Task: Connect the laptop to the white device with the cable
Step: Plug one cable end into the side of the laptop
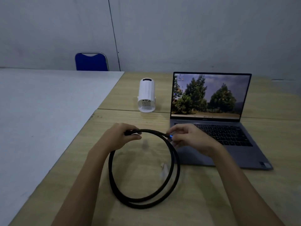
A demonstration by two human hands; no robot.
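Note:
A black cable [143,201] hangs in a double loop over the wooden table [211,201]. My left hand [120,137] grips the loop's top left, near one dark plug end. My right hand [190,137] pinches the other end, a plug with a blue collar [171,137], just left of the laptop's front corner. The grey laptop [228,136] stands open at the right, its screen showing trees. The white device [146,97], a cylinder lying on its side, rests left of the screen with its vented, ported end facing me.
A white tabletop [40,119] adjoins the wooden one on the left. A blue chair [91,61] stands behind it against the grey wall. A small pale scrap [163,168] lies on the wood inside the cable loop.

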